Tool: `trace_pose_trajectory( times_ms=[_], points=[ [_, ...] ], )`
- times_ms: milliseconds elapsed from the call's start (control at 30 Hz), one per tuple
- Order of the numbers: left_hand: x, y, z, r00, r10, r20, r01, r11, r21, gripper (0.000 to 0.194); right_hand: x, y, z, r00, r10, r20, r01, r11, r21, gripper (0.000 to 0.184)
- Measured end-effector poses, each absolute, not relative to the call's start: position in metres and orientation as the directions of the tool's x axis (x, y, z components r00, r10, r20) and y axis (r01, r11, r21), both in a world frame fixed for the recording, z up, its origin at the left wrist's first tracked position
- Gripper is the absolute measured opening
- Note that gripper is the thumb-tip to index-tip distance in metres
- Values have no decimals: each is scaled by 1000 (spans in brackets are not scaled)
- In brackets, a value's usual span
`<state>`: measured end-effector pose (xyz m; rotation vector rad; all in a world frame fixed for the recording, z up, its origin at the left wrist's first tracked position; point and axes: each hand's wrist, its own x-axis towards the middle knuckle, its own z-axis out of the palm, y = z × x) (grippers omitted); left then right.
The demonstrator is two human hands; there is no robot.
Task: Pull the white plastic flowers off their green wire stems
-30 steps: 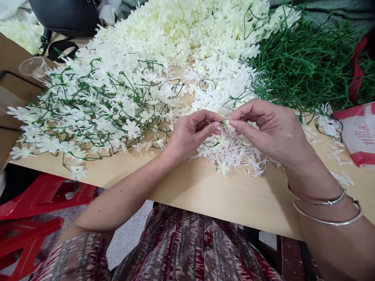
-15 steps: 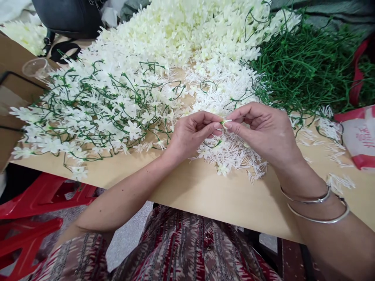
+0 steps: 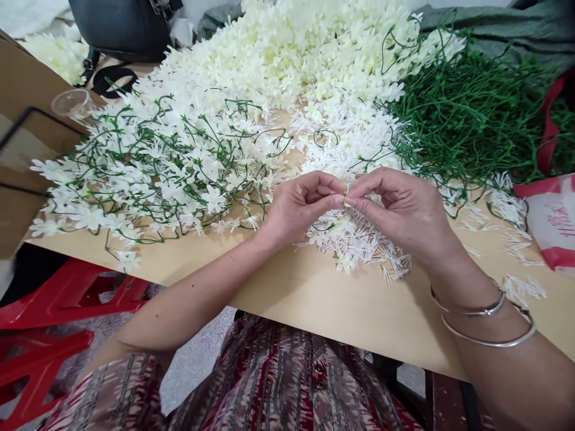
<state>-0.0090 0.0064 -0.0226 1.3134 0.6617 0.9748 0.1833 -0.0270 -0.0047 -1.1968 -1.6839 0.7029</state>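
Observation:
My left hand [image 3: 303,206] and my right hand [image 3: 398,209] meet fingertip to fingertip just above the table. Pinched between them is a small pale flower part [image 3: 347,194] with a hint of green, mostly covered by the fingers. Below the hands lies a heap of white artificial stamens [image 3: 359,236], with a few small petals among them. To the left spreads a pile of white artificial flowers on green stems [image 3: 179,161]. Bare green plastic stems [image 3: 467,114] form a tangled mound to the right.
Loose cream petals [image 3: 287,54] are heaped at the back. A black bag [image 3: 121,30], a clear plastic cup [image 3: 72,105] and a cardboard box [image 3: 18,90] stand at left. A red and white packet [image 3: 552,221] lies at right. Red stools [image 3: 67,293] are below the table edge [image 3: 305,323].
The fingertips have closed in tighter, so less of the small flower part shows. The view has shifted slightly, and both hands stay in the same place over the stamens.

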Motion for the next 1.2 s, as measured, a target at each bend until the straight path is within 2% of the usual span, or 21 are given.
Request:
trace_pose_trajectory(
  times_ms=[300, 533, 733, 1000, 1200],
  points=[
    [-5, 7, -25, 474, 876, 95, -182, -8, 983, 40, 186, -23, 3, -75, 968, 238, 243, 250, -937, 20],
    [-11, 3, -22, 507, 859, 69, 10, -85, 996, 34, 188, -23, 7, -68, 986, 154, 204, 165, -965, 21],
    [-12, 6, -19, 496, 863, 98, -29, -97, 995, 36, 191, -24, 8, -59, 991, 121, 178, 130, -975, 23],
    [-14, 9, -21, 509, 855, 102, -111, -52, 992, 24, 192, -22, 8, -55, 994, 97, 183, 105, -977, 21],
    [-14, 5, -13, 424, 891, 164, -137, -116, 984, 33, 190, -26, 12, -127, 990, 62, 207, 88, -974, 26]
  ],
)
